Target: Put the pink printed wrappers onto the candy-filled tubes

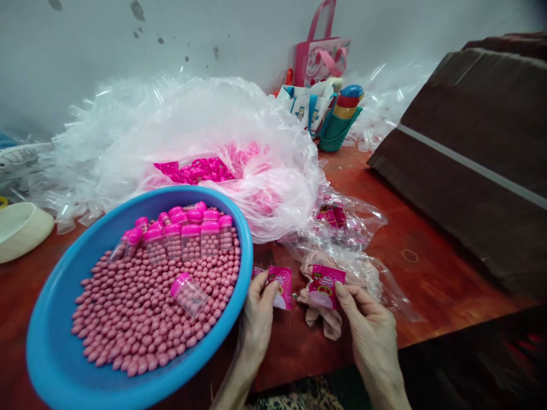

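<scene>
On a clock face centred on the view, the left hand is at six o'clock, pinching a pink printed slip between thumb and fingers. At five o'clock, the right hand grips a second printed slip by its edge, thumb on top. The two slips are near each other but apart, the second one in front of a crumpled beige cloth.

A blue basin of pink balls fills eight o'clock, its rim just beside the left hand. Pink-capped jars cluster at the basin's far side, and one tilted jar lies nearer on the balls. At eleven o'clock a translucent plastic bag bears bright pink caps; a pink tote bag stands at one, a brown cardboard stack between two and three.
</scene>
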Available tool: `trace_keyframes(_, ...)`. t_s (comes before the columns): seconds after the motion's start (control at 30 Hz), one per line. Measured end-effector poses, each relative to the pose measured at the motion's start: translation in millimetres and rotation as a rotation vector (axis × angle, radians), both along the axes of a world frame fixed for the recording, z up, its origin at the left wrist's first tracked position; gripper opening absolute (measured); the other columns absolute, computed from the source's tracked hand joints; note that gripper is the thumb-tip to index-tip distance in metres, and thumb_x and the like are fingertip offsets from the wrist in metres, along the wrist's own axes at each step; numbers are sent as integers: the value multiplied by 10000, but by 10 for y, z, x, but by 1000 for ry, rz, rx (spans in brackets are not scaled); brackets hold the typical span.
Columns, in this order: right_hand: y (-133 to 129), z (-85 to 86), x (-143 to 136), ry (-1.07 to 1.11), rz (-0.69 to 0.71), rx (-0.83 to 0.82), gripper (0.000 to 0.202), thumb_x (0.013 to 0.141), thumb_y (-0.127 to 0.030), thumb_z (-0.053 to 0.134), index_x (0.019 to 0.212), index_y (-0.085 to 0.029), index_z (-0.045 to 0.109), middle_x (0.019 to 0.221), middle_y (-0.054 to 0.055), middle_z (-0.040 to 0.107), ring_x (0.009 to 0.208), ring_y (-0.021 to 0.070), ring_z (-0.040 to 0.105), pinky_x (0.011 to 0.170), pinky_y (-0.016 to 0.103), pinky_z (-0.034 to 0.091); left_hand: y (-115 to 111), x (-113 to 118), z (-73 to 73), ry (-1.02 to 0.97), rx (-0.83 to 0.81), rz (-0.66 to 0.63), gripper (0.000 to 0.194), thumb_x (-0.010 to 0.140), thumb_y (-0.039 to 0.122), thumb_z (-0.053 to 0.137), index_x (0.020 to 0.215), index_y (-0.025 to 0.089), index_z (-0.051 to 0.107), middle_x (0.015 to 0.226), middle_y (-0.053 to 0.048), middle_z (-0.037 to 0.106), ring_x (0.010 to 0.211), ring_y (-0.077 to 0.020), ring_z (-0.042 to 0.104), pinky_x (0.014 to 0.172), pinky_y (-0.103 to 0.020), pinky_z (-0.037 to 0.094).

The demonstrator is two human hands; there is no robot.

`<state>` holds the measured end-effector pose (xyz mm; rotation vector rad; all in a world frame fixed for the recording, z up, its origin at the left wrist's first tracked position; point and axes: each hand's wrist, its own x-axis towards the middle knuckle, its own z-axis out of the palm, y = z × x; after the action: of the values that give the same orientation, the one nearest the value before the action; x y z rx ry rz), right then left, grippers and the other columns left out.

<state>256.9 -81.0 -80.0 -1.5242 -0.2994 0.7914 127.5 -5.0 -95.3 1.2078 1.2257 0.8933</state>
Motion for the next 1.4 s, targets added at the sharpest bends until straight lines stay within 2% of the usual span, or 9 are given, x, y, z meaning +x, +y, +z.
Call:
trace_keyframes(0.17,-3,-146,-46,134,99,13,379,720,-532,693,701,-173,574,403,-23,578,302,56,454,295,105,248,38,-118,-111,209,239,8,382,797,305,597,1155,174,611,1257,-168,592,1250,-334,451,1026,-511,332)
trace_keyframes(0.3,-2,-195,-71,146,120,24,380,746,-539,665,712,-175,564,440,-6,602,334,61,478,311,104,256,11,-103,-111,302,321,-19,414,817,277,562,1203,125,568,1374,-216,478,1365,-371,272,1071,-575,229)
trace_keyframes(0.43,2,-180,-52,129,133,11,378,739,-535,669,706,-175,561,432,-17,576,321,51,427,306,111,239,-5,-33,-41,328,288,-32,379,852,215,467,1193,100,587,1368,-219,477,1375,-385,232,1080,-611,143)
trace_keyframes(0.57,-15,-110,-46,66,145,-5,368,732,-526,675,677,-175,580,417,-58,496,343,51,394,321,126,267,-93,72,117,233,182,-77,380,810,219,508,1109,30,647,1242,-252,567,1254,-381,404,1076,-555,202)
trace_keyframes(0.7,-66,15,-76,-20,190,-21,299,688,-440,745,649,-159,650,572,-30,585,519,80,488,491,146,425,-174,200,242,-42,-68,-208,268,778,294,593,926,113,725,860,-127,722,863,-278,636,811,-428,498)
trace_keyframes(0.8,-94,75,-107,-48,226,-35,284,714,-450,713,729,-166,704,629,-16,627,604,117,546,566,169,461,-183,281,260,-241,-242,-204,207,762,275,607,760,103,721,623,-53,680,599,-169,600,620,-298,499)
trace_keyframes(0.93,-103,77,-110,-51,246,-65,260,648,-409,768,735,-169,721,641,-1,668,595,141,584,550,196,477,-179,351,245,-369,-350,-99,121,681,223,671,641,109,678,539,13,586,480,-84,477,508,-216,406)
trace_keyframes(1.2,-212,43,22,-117,206,-95,292,630,-410,766,547,-154,652,518,-25,570,499,92,479,480,170,417,-249,542,272,-494,-506,-107,146,620,222,712,572,107,637,444,17,534,358,-82,437,386,-222,368)
trace_keyframes(1.4,-222,114,58,-159,215,-105,297,659,-420,742,551,-157,658,505,-15,589,497,102,513,478,168,440,-244,505,405,-522,-487,-156,179,672,270,695,592,118,647,468,14,541,375,-97,468,419,-240,407)
